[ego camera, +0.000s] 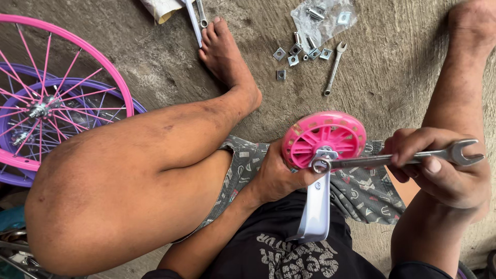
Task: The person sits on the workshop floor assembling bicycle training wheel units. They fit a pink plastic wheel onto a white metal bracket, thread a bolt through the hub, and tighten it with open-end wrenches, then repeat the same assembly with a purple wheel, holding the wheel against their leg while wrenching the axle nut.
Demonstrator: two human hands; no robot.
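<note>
**Small pink wheel held fast while a wrench bears on its hub**

We sit on the bare concrete floor (155,67), left knee drawn up and bare foot flat. That posture keeps the work low in our lap, close to the eye.

To our left lie the large bicycle wheels (46,103), a pink rim over a purple one, their spokes overlapping. They are well apart from what we hold, parked out of the way.

In our lap is the small pink wheel (324,137), a plastic disc with moulded ribs, joined at its hub to a white metal bracket (316,212) that hangs down towards our dark shirt. Our left hand (276,178) is clenched around the near edge of the wheel and the top of the bracket, apparently to stop the piece from turning.

Our right hand (439,168) is closed on the shank of a long combination wrench (392,159). Its ring end sits over the nut at the hub, its open end juts past our knuckles to the right. Gripping far from the hub gives the longest lever.

Ahead, near our foot, a second, smaller wrench (334,67) lies on the floor beside a scatter of square nuts and bolts (302,51) and a clear plastic bag (323,18) with more hardware, all within reach.
</note>
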